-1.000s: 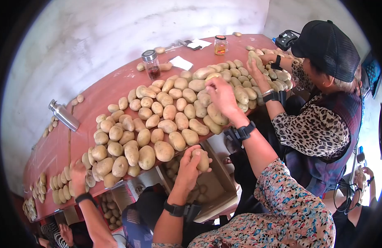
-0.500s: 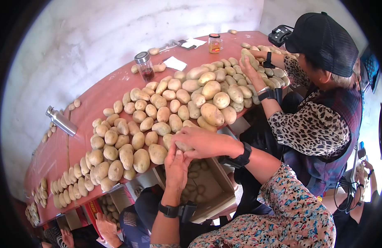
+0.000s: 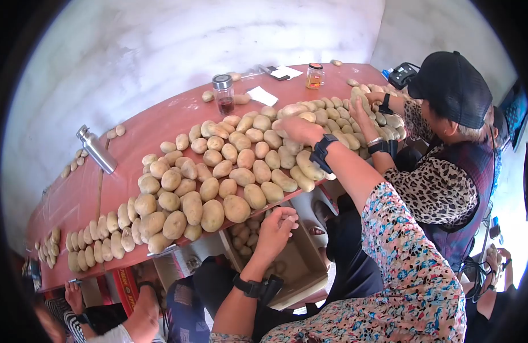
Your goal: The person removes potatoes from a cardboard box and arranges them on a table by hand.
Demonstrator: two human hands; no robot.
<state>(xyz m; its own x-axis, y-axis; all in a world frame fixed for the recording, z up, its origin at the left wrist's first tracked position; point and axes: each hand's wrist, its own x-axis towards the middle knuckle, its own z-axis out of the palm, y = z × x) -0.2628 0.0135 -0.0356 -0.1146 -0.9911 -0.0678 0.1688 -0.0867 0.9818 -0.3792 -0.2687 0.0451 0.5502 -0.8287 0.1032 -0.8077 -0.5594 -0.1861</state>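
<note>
Potatoes (image 3: 222, 168) cover the near part of a red table (image 3: 132, 134), heaped in the middle and lined up in rows toward the left. My right hand (image 3: 301, 131) reaches over the heap, its fingers curled down around a potato that is mostly hidden beneath them. Off the table's front edge, my left hand (image 3: 277, 231) hangs above a cardboard box (image 3: 298, 263), fingers loosely bent and nothing in them. More potatoes (image 3: 244, 237) lie inside that box.
A co-worker in a black cap (image 3: 455, 88) handles a potato (image 3: 361, 100) to my right. Toward the back stand a lidded glass jar (image 3: 224, 94), a smaller jar (image 3: 314, 76) and a steel bottle (image 3: 96, 150). Another person's arm (image 3: 143, 314) shows at lower left.
My hands, together around a potato before, have parted. The right has moved up and away over the heap; the left has shifted slightly right, without a potato. The view has shifted too.
</note>
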